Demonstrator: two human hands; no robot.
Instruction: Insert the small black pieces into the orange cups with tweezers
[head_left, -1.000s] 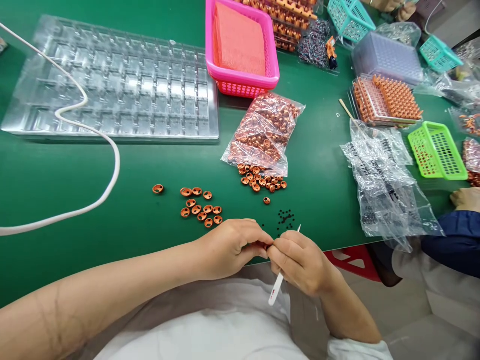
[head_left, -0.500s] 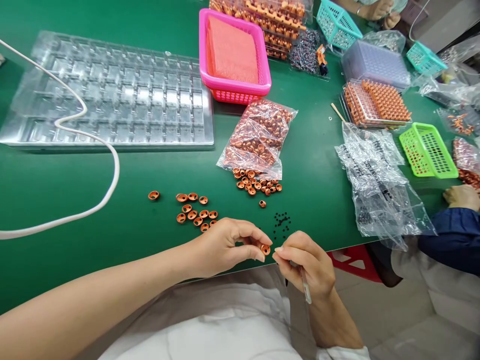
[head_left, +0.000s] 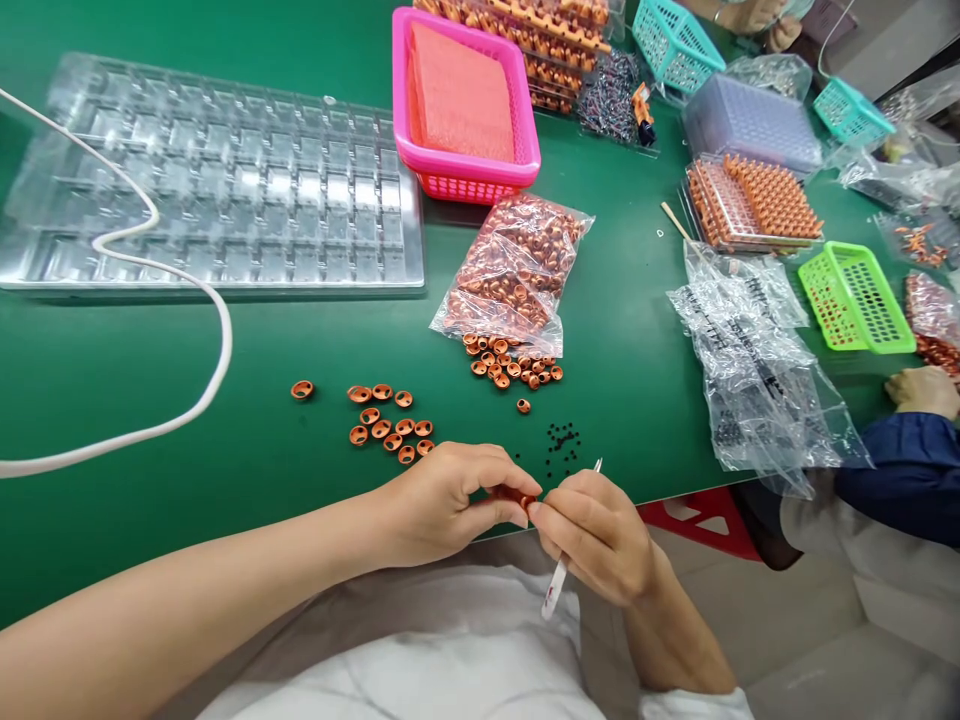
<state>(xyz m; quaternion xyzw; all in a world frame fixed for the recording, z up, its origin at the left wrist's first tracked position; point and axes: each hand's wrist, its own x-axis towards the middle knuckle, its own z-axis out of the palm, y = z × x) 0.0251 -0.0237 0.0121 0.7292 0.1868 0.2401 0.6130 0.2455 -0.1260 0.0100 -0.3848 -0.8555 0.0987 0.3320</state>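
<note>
My left hand (head_left: 457, 498) pinches a small copper-coloured cup part (head_left: 525, 503) between thumb and fingers at the table's front edge. Against that part press the thumb and fingertips of my right hand (head_left: 596, 535), which also keeps hold of tweezers (head_left: 556, 588). Their pale handle points down toward my lap, and the tips stick out above the knuckles. Just beyond my right hand lie tiny black pieces (head_left: 562, 440), loosely scattered. To the left of my left hand are several loose copper-coloured cups (head_left: 382, 428) with holes. My fingers partly hide the held part.
A clear bag of copper-coloured parts (head_left: 517, 265) spills some onto the green table. Behind it stand stacked pink baskets (head_left: 465, 185); clear trays (head_left: 225, 190) and a white cable (head_left: 217, 375) lie left. Plastic bags (head_left: 757, 370) and a green basket (head_left: 855, 300) are right, near another person's sleeve (head_left: 911, 480).
My right hand has moved left, so its fingertips now meet the cup part in my left hand. The tweezers have swung round within it, their tips now showing above the knuckles.
</note>
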